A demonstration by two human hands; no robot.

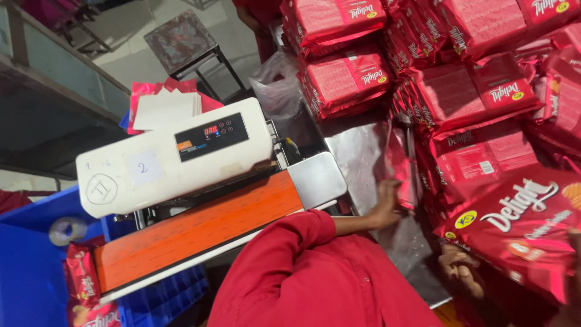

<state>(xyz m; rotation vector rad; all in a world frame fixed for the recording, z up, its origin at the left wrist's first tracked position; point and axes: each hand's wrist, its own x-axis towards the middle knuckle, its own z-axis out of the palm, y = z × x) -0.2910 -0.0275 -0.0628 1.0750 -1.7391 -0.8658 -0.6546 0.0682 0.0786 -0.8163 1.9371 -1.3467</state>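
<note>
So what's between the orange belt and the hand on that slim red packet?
In the head view, a grey metal plate at the orange belt's end, before the left hand.

One white machine (pixel 175 154) sits here, with one orange belt (pixel 200 227) just below it. Right of the machine, red packets (pixel 484 91) are heaped, at least ten (too overlapped to count exactly). Left of it: one blue crate (pixel 27 266), one tape roll (pixel 66 230). Two hands show, the left hand (pixel 387 206) and the right hand (pixel 460 269).
</note>
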